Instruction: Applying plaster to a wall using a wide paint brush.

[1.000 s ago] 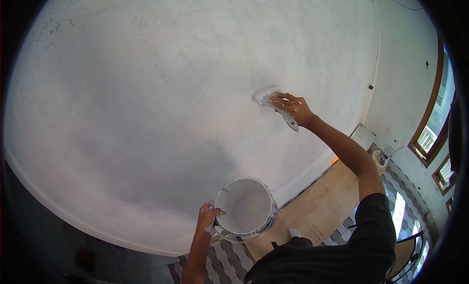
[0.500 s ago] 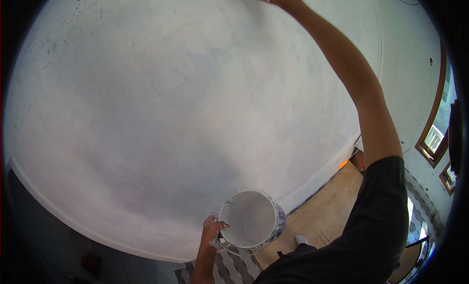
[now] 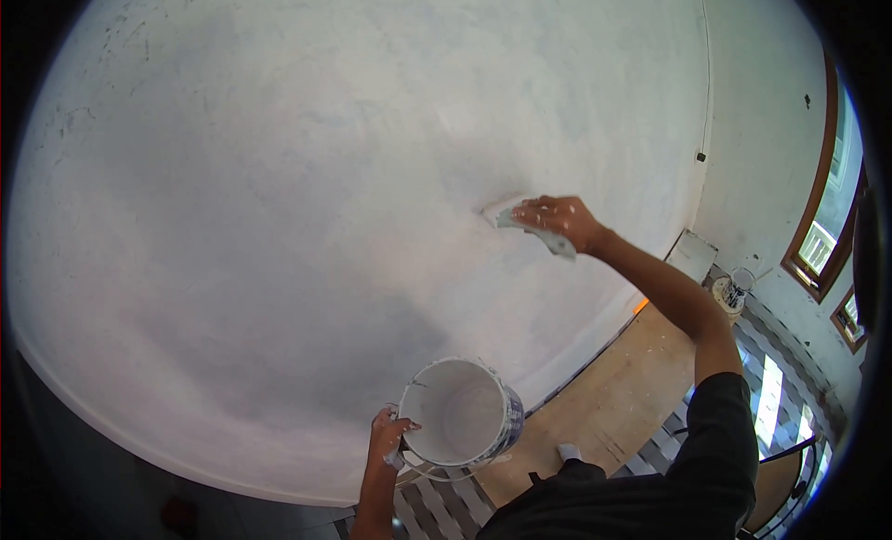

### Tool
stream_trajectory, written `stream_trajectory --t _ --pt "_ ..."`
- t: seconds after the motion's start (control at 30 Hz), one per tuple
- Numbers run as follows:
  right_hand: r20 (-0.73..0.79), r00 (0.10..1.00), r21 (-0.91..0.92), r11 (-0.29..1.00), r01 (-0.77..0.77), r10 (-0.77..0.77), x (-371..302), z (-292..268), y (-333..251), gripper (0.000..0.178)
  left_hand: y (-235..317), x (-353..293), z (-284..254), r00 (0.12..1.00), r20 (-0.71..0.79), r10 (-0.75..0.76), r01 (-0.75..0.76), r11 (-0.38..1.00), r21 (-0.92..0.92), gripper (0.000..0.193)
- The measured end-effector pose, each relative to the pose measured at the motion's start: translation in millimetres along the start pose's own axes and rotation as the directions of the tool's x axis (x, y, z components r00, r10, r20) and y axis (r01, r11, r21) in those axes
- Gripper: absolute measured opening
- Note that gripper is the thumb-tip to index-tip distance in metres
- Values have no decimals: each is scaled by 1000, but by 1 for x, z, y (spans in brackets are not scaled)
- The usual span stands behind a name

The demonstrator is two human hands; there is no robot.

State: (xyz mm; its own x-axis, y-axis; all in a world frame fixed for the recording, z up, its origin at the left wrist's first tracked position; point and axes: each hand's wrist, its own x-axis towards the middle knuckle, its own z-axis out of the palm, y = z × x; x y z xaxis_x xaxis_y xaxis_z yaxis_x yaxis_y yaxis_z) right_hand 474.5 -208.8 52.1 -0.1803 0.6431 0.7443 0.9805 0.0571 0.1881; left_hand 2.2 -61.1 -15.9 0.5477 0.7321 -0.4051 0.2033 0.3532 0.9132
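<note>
My left hand (image 3: 386, 438), flecked with white, is closed on the left rim of a white bucket (image 3: 462, 410). The bucket tilts so that its pale, smeared inside shows; a dark printed band runs round its outer right side. My right hand (image 3: 561, 222) is closed round a pale, flat, bent piece (image 3: 556, 242), coated in white, whose exact kind I cannot make out. That piece lies against a large white wall (image 3: 279, 187) with cloudy grey patches. White specks dot the right hand's fingers too.
A long wooden board (image 3: 609, 396) runs along the wall's foot, above a grey patterned floor (image 3: 446, 503). A small pail (image 3: 741, 280) stands in the far right corner. Brown-framed windows (image 3: 818, 243) line the right wall. A chair (image 3: 780, 484) is at lower right.
My right hand has come down from the top edge to mid-wall with the pale flat piece. The bucket and my left hand have shifted slightly left in the view, the grip unchanged.
</note>
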Motion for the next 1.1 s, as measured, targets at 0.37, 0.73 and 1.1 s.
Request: stream_trajectory --t 0.37,0.73,1.1 --pt "-303 948 59 995 -79 93 290 -184 74 43 -16 -2 -6 999 -24 42 -45 994 -102 32" --pt "-346 926 -258 964 59 -149 117 -41 60 48 -24 1 -1 1000 -21 22 -25 989 -146 27" --pt "-205 975 162 985 -55 88 227 -106 19 24 -20 1 -5 1000 -25 3 -5 995 -99 29"
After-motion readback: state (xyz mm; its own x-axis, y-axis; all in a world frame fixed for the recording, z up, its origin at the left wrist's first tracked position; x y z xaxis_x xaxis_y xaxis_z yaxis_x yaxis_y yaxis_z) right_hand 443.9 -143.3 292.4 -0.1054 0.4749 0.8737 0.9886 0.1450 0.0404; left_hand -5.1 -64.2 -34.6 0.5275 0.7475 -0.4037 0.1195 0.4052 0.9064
